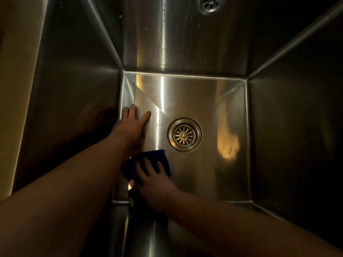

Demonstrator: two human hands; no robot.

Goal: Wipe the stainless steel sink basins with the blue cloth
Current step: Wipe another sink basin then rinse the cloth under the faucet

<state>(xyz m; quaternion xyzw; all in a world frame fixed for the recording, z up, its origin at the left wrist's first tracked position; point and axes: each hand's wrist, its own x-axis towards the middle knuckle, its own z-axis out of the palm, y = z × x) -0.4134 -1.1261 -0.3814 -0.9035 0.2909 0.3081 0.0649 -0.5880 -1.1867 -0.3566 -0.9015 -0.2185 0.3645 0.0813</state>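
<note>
Blue cloth (158, 155) lies under right hand (156, 186) on sink basin (204, 164) floor.

The picture is dim, with a warm yellow tone. The brightest part is the floor of the sink (213, 108). A thin line of glare runs down the back wall and onto the floor, left of the drain (184, 134). The side walls are almost black. The wide lens bends the walls outward at the edges. The cloth (148, 160) looks nearly black.
</note>
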